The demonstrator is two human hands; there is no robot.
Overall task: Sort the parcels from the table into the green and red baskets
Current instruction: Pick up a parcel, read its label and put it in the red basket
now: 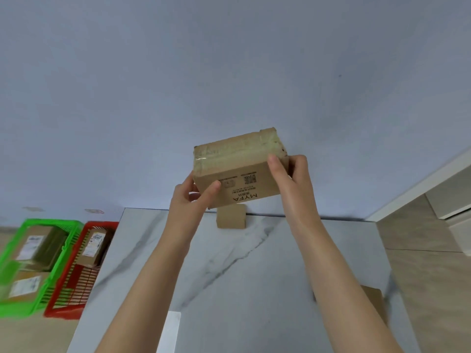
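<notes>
Marble table [254,289] fills the lower middle. Both hands, left hand [190,200] and right hand [293,179], grip a cardboard parcel [239,169] mid-frame, lifted above it.

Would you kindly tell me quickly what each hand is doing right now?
Left hand: holds the cardboard parcel, left end.
Right hand: holds that parcel, right end.

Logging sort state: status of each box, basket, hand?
Big box: held up, off table.
Left hand: grips big box.
Right hand: grips big box.
Small box: on table, far edge.
Third box: on table, right edge, partly hidden.
Green basket: two parcels inside.
Red basket: one parcel inside.
</notes>
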